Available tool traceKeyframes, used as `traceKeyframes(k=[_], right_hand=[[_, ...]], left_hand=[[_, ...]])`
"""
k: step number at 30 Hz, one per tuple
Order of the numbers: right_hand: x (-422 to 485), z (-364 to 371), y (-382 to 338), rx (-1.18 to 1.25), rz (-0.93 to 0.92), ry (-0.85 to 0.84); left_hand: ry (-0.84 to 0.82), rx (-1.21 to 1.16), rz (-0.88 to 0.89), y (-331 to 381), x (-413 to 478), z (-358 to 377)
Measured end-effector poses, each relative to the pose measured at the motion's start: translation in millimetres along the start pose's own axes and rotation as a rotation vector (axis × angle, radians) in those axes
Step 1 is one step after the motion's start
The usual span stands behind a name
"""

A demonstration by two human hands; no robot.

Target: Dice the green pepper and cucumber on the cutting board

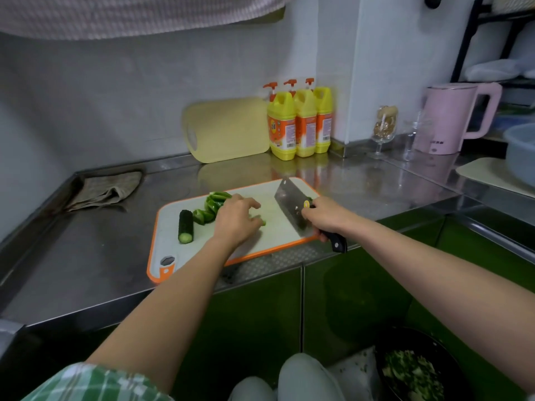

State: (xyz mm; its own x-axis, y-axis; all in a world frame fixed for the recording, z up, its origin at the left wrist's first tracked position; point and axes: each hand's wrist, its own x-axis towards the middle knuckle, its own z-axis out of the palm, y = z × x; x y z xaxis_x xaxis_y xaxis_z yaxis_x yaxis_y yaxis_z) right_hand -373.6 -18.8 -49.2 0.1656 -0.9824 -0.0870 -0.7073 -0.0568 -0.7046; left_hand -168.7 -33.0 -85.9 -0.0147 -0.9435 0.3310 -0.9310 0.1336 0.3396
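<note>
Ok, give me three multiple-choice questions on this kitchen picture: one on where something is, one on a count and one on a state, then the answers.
1. Where does the cucumber piece lie?
A. In the blue basin
B. On the cutting board, left of the pepper pieces
C. On the folded cloth

2. How many yellow bottles are in view?
A. Two
B. Three
C. Five

3. What is the state of the cleaver?
A. Lying flat beside the board
B. Hanging from a hook
C. Gripped by the right hand, blade over the board

Answers:
1 B, the cucumber piece lies near the board's left edge, beside the pepper.
2 B, three bottles stand side by side in a row.
3 C, the right hand is closed round the cleaver, and the blade is over the board.
</note>
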Motion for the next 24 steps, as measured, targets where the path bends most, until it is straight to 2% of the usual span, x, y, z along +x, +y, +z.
traceKeyframes(k=[3, 6, 11, 17, 24], right_hand=[[-1, -1, -2, 0.004, -0.023, 0.033], [-1, 3, -9, -0.086, -0.064, -0.027], [6, 11, -12, -0.157, -0.028, -0.046], [15, 13, -14, -0.22, -0.022, 0.004], [14, 15, -25, -0.246, -0.082, 0.03]], left_hand=[[-0.071, 0.041, -0.045, -16, -12, -4], [-0.116, 0.064, -0.062, -22, -18, -5], [-0.115, 0.044, -0.015, -17, -12, -1], [-0.052, -0.034, 0.082, -15, -8, 5], [0.035, -0.076, 0.052, -19, -13, 6]])
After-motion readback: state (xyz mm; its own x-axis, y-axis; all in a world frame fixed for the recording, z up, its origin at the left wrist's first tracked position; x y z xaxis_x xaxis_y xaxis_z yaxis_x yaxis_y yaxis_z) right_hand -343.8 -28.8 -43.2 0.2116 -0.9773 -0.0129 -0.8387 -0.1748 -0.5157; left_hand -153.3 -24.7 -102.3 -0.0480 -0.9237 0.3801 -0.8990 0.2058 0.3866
